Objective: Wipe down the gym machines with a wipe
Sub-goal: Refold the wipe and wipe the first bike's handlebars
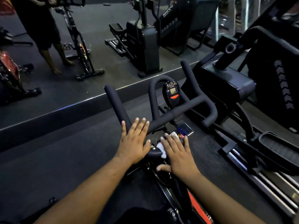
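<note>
Head view: both hands flat, L (133,141) on handlebar (163,122), R (178,152) on wipe (162,147).

A gym: spin bike (161,102), elliptical (242,88), wall mirror (100,46).

The handlebar (161,115) was matte black, the wipe (162,148) white, and the black console (172,92) carried an orange-red button; the floor (64,159) was dark grey.

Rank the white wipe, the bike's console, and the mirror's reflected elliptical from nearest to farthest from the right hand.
1. White wipe: directly under the right hand fingers.
2. Console: ahead, between the handlebar loops.
3. Reflected elliptical: far beyond, top centre in the mirror.
</note>
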Action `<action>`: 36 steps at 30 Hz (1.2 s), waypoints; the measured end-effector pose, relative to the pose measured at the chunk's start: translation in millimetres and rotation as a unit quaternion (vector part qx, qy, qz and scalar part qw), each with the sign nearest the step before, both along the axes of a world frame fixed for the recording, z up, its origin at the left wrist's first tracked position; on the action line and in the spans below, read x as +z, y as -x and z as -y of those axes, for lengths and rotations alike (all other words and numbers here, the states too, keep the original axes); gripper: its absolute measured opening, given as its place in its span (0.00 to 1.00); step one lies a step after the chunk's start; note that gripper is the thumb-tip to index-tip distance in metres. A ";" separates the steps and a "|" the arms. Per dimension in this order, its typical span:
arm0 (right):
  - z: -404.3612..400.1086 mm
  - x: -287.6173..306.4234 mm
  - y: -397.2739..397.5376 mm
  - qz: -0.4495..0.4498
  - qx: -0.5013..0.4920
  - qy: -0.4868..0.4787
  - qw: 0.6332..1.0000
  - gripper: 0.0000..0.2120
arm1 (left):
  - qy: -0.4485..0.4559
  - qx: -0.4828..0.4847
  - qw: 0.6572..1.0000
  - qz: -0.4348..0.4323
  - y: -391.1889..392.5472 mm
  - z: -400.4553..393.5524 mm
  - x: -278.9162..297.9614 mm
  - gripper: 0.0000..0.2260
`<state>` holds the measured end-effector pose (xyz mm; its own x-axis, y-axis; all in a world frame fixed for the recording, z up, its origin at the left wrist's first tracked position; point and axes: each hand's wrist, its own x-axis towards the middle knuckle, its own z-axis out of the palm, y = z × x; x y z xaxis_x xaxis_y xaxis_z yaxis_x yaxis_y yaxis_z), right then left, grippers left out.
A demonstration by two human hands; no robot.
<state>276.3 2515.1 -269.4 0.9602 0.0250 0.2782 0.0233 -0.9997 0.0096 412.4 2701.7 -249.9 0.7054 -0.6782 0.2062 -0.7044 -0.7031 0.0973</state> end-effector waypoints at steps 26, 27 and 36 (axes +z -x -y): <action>-16.3 32.0 -40.9 -0.033 0.057 0.080 0.995 0.39 | -0.018 -0.050 0.999 0.006 -8.1 -2.7 2.8 0.34; -14.2 19.6 -29.7 0.002 0.055 0.068 0.996 0.39 | -0.019 -0.048 0.999 0.008 -7.6 -3.0 3.1 0.34; 5.7 21.7 -37.8 0.089 0.082 0.047 0.992 0.36 | -0.024 -0.032 0.999 0.014 -8.4 0.6 3.6 0.34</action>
<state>314.1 2509.4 -247.7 0.8770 0.2098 0.4323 0.1744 -0.9773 0.1204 420.8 2701.1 -246.3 0.6540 -0.7318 0.1919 -0.7507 -0.6592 0.0446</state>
